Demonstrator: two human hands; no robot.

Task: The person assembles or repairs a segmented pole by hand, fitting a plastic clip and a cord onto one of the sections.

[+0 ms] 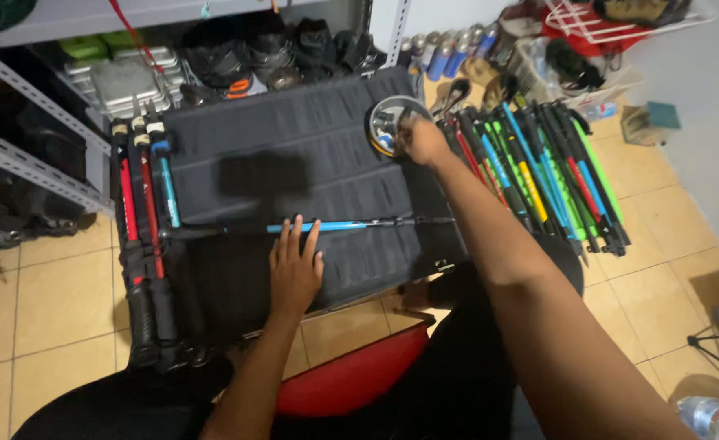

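Head view: my left hand [294, 273] sits lower centre of frame, palm down, fingers spread and flat, fingertips resting on the blue trekking pole [351, 226] that lies across the dark padded mat [294, 138], running left to right through mid-frame. My right hand [424, 140] is upper centre-right, arm stretched across the frame, fingers bunched together at the rim of a small round metal tin [388, 122] at the mat's upper right corner; can't tell whether they're actually pinching anything inside it. Left edge of the mat: three more poles [143, 204] lying side by side, red, black and blue, running top to bottom. Right of the mat: a fanned pile of poles [538, 175] in green, blue, red and yellow on the tiled floor [41, 310]. Red seat edge [351, 379] at bottom centre. Metal shelving [25, 163] upper left.
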